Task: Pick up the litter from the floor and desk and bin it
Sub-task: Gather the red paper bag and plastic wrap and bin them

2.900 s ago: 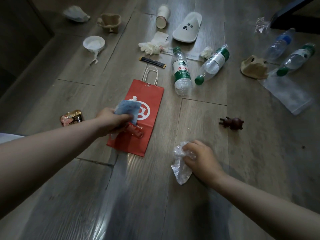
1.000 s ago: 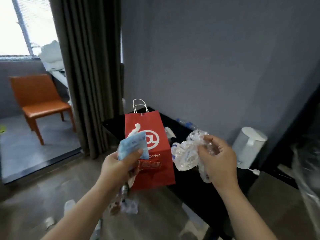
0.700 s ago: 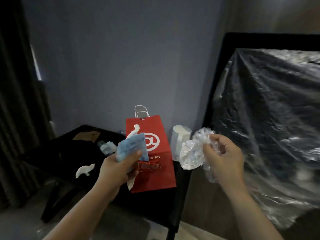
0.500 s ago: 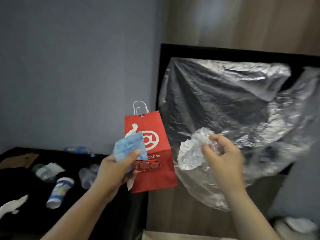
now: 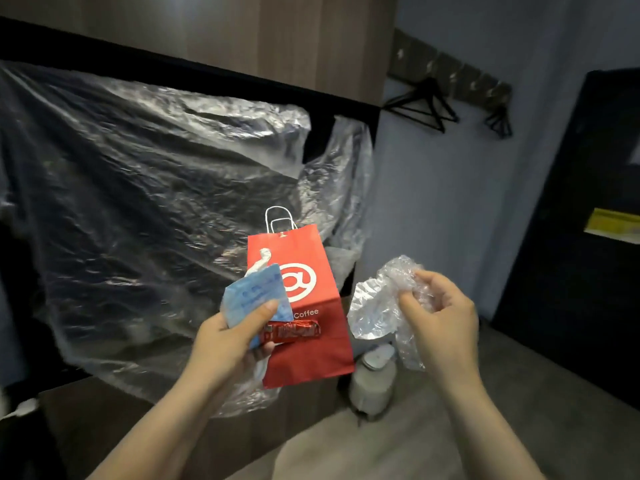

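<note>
My left hand (image 5: 230,344) grips a bundle of litter at chest height: a flat red paper bag (image 5: 304,327) with white handles, a blue packet (image 5: 254,299) under my thumb, and a small red wrapper (image 5: 294,332). My right hand (image 5: 438,318) holds crumpled clear plastic (image 5: 379,304) just right of the bag. Behind both hands a large clear bin liner (image 5: 145,209) hangs open from a black frame, filling the left and centre of the view.
A white jar-like container (image 5: 372,381) stands on the floor below my right hand. Black hangers (image 5: 420,107) hang on a wall rack at upper right. A dark door or panel (image 5: 588,237) fills the right side. Grey floor lies below.
I rose from the floor with the litter in both hands and turned right, past the black desk. The hanging liner now fills the left of the view, with the hanger wall beside it.
</note>
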Action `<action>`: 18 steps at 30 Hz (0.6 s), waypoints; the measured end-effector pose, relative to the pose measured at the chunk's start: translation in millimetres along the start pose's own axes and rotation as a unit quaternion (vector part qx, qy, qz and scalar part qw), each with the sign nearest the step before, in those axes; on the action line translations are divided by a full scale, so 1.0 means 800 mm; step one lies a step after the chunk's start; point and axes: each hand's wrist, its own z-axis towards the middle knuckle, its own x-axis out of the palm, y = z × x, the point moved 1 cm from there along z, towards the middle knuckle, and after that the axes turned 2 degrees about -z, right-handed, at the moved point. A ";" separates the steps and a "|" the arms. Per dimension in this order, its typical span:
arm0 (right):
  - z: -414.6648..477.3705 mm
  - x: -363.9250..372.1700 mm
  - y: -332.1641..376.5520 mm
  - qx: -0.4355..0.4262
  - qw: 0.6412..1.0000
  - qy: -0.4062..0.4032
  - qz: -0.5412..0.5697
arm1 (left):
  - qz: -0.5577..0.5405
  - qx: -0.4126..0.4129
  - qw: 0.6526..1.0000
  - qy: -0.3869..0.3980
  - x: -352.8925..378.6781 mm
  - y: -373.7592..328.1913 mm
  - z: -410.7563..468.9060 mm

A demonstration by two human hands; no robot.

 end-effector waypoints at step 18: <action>0.080 -0.035 -0.086 0.066 0.951 -0.263 -0.148 | 0.013 -0.103 0.955 0.279 0.153 0.101 0.225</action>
